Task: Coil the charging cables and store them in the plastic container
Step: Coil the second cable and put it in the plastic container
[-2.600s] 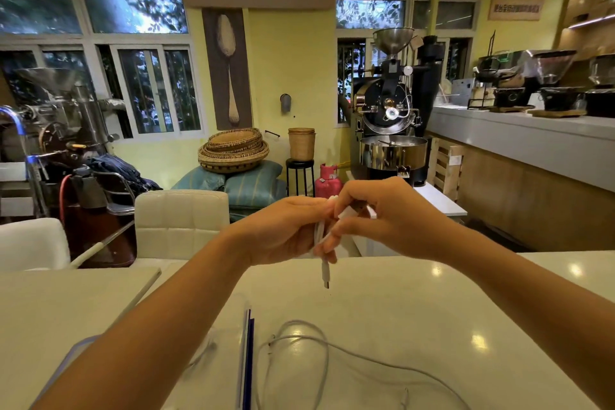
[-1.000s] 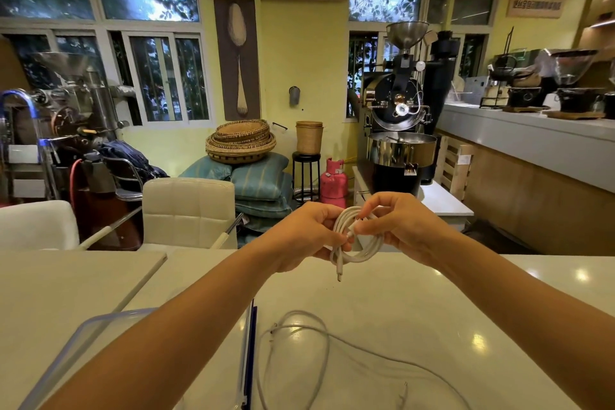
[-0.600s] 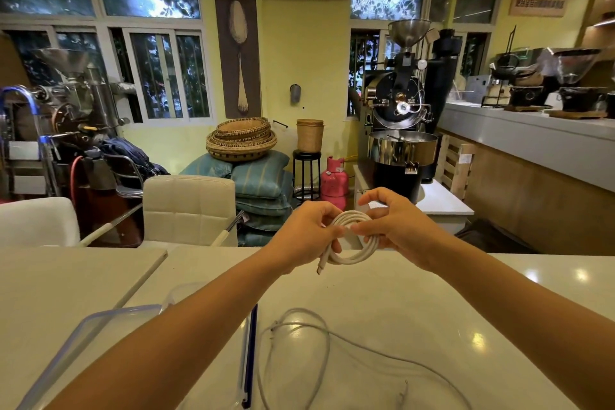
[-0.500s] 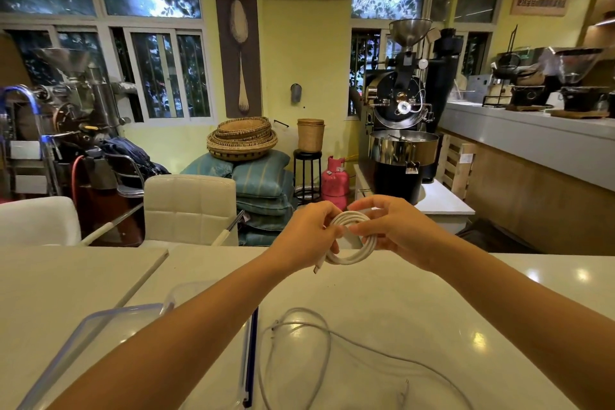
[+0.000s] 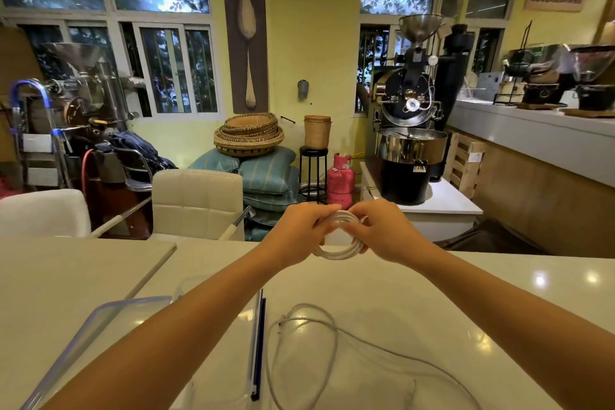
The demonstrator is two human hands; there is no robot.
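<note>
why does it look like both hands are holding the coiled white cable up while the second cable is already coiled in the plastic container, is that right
Not quite. The head view shows the left hand and right hand holding the coiled white cable up, but the second cable is not coiled or stored: it lies loose on the white table, to the right of the plastic container.

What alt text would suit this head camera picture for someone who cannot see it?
Two bare hands, left hand and right hand, hold a coiled white charging cable above a glossy white table. A loose thin white cable and a clear blue-rimmed plastic container lie nearer.
</note>
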